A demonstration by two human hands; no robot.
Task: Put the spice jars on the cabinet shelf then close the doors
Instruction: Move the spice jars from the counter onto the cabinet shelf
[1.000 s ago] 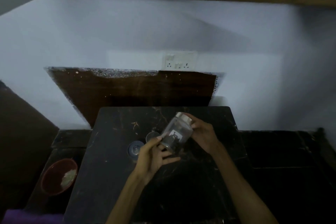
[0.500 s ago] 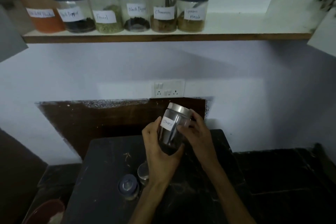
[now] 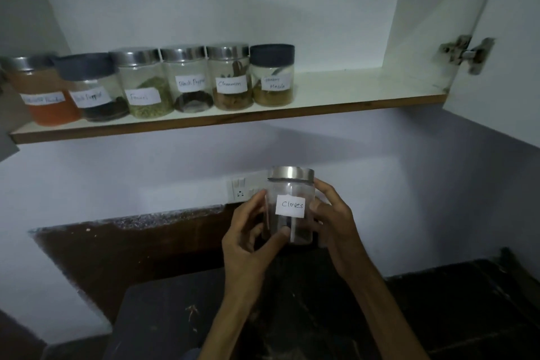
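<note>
Gripping an upright clear glass jar with a steel lid, labelled Cloves (image 3: pixel 290 207), both the left hand (image 3: pixel 248 238) and the right hand (image 3: pixel 336 222) wrap it below the white cabinet shelf (image 3: pixel 350 88).

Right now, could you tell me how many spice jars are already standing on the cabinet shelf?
6, in one row at the left of the shelf: orange powder jar, black pepper jar, fennel jar, second black pepper jar, cinnamon jar, garam masala jar. More may sit beyond the frame's left edge.

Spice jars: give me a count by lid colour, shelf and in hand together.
Silver lid: 5, four on the cabinet shelf plus the Cloves jar held in the left hand and right hand
Dark lid: 2
Total: 7
</note>
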